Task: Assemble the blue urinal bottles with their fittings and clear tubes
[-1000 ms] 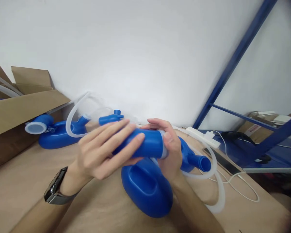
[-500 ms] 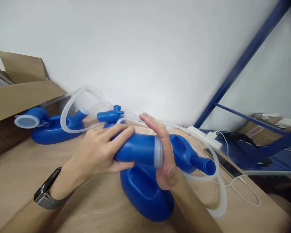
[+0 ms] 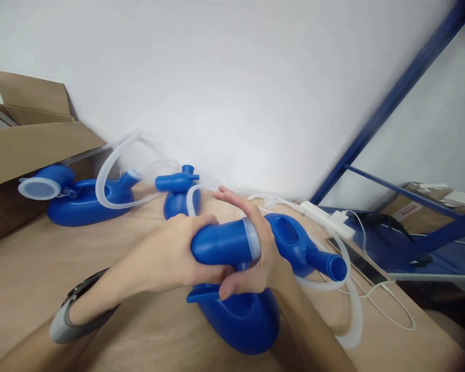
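My left hand (image 3: 174, 253) is wrapped round a wide blue spout piece (image 3: 220, 244), which lies sideways with its end facing right. A translucent cap (image 3: 251, 238) covers that end. My right hand (image 3: 265, 253) cups the cap, palm against it, fingers stretched upward and thumb folded in underneath. Directly below is a blue plastic urinal bottle (image 3: 244, 323) with a moulded handle; a short blue tube end sticks out at its left. Whether the spout piece is joined to this bottle is hidden behind my hands.
Similar blue bottles stand on the wooden table: one at left (image 3: 91, 204), one behind (image 3: 180, 204), one at right (image 3: 289, 240) beside clear tubing (image 3: 354, 315). A cardboard box (image 3: 42, 142), a power strip (image 3: 327, 217), a phone (image 3: 362, 261) and blue shelving (image 3: 395, 98) surround them.
My left hand has shifted its grip, with the thumb now under the spout piece. The spout has turned, and my right thumb has moved left beneath it. A blue tube end has come into sight.
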Motion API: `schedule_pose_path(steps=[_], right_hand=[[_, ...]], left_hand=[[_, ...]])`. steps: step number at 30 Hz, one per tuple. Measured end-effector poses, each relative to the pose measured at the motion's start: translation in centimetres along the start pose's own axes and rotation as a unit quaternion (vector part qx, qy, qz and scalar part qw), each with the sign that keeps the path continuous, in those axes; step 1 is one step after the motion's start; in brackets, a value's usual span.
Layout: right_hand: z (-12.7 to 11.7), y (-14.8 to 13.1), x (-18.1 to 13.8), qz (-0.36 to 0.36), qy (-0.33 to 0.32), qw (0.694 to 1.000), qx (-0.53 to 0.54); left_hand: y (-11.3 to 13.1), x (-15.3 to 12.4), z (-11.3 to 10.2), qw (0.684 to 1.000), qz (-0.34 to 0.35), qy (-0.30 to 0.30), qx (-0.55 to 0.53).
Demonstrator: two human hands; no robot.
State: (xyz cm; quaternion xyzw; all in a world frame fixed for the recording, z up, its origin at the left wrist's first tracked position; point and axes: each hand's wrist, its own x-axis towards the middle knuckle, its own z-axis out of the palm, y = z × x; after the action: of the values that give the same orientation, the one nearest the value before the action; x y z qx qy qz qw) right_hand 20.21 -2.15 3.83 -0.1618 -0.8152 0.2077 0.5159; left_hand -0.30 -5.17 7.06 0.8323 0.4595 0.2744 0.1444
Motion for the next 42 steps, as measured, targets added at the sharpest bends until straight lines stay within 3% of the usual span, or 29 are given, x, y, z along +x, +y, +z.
schedule_pose_path(steps=[3,6,10,12,14,17,19,23,27,32,35,38,42], right_hand=[[0.1,0.1,-0.2,0.048,0.008,0.999,0.019],[0.1,-0.3,-0.1,0.115,0.017,0.992,0.054],[-0.1,-0.6,0.1,0.245,0.033,0.968,0.047],[-0.5,-0.6,0.5,0.286,0.027,0.956,0.065],[-1.1,-0.7,0.8,0.301,0.025,0.946,0.118],[-2.6,-1.2,1.3,0.267,0.044,0.948,0.17],[-3.5,-1.6,1.3,0.247,0.045,0.96,0.125],[-3.9,-2.0,1.2,0.214,-0.014,0.977,0.011],[-2.8,-2.1,1.2,0.102,0.062,0.987,-0.105],[-2.0,-1.6,1.2,-0.097,0.115,0.947,-0.284],[-2.2,-1.1,1.1,-0.167,0.12,0.925,-0.319],[-2.5,-1.1,1.0,-0.176,0.078,0.932,-0.307],[-2.5,-1.6,1.0,-0.105,0.025,0.964,-0.245]], left_hand=[[0.6,-0.2,0.4,1.0,0.004,0.024,0.019],[1.2,-0.4,1.0,0.991,0.028,0.088,0.097],[1.6,-0.5,2.0,0.951,0.036,0.168,0.258],[1.5,-0.1,2.0,0.945,0.038,0.172,0.277],[1.2,0.5,1.5,0.963,0.044,0.149,0.22],[0.3,1.4,0.0,0.986,0.022,0.156,0.061],[-0.4,1.8,-1.0,0.98,-0.02,0.196,-0.019],[-1.1,1.7,-2.2,0.969,-0.073,0.223,-0.079],[-1.2,1.6,-2.3,0.967,-0.092,0.21,-0.112],[-0.9,1.7,-2.0,0.966,-0.093,0.195,-0.143],[-0.8,1.6,-1.8,0.965,-0.096,0.192,-0.15],[-0.7,1.6,-1.5,0.962,-0.097,0.194,-0.165],[-0.9,1.6,-1.4,0.957,-0.1,0.214,-0.167]])
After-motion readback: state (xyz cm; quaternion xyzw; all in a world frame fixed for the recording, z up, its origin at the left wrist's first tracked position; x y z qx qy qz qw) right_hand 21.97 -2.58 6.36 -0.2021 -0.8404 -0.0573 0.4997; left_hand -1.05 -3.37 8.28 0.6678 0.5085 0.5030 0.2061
